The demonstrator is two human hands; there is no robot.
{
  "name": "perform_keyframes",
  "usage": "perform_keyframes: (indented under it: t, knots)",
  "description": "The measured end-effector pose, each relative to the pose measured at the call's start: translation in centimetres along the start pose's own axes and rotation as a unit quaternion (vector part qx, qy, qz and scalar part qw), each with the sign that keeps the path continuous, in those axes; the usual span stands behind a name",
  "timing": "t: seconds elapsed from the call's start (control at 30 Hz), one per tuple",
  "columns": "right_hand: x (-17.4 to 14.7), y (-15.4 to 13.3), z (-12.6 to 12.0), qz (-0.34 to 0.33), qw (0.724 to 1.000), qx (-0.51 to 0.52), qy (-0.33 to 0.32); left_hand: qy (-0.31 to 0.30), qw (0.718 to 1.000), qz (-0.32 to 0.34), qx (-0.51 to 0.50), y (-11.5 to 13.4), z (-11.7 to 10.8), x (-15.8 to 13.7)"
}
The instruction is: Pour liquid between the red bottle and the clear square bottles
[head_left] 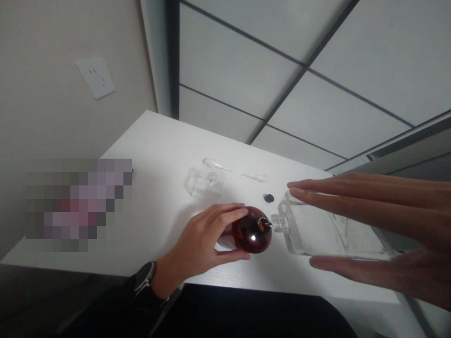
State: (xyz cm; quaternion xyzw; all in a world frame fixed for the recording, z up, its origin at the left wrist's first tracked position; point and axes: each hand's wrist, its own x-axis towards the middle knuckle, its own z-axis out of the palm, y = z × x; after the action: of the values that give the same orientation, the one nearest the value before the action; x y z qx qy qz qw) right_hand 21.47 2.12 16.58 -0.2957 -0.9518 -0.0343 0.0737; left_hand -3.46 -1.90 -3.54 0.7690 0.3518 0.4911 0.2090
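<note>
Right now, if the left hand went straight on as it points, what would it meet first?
The left hand already holds the brown bottle; beyond that, probably the clear bottle, neck first, though depth is unclear.

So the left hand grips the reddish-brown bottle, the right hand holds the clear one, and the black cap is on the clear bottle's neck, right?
Not quite: the head view shows the black cap lying on the white table, not on the clear bottle's neck. The left hand does grip the reddish-brown bottle, the right hand the clear bottle.
</note>
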Motion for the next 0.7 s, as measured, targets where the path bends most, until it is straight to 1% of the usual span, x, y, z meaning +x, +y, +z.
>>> perform_keyframes:
  t: [0.4,0.7]
  knots:
    - [0.23,0.03,0.12,0.003,1.000,0.006,0.012,0.001,1.000,0.002,-0.003,0.03,-0.01,0.07]
    - [0.44,-0.26,-0.39,-0.005,1.000,0.003,-0.015,0.001,1.000,0.002,0.004,0.01,0.06,0.16]
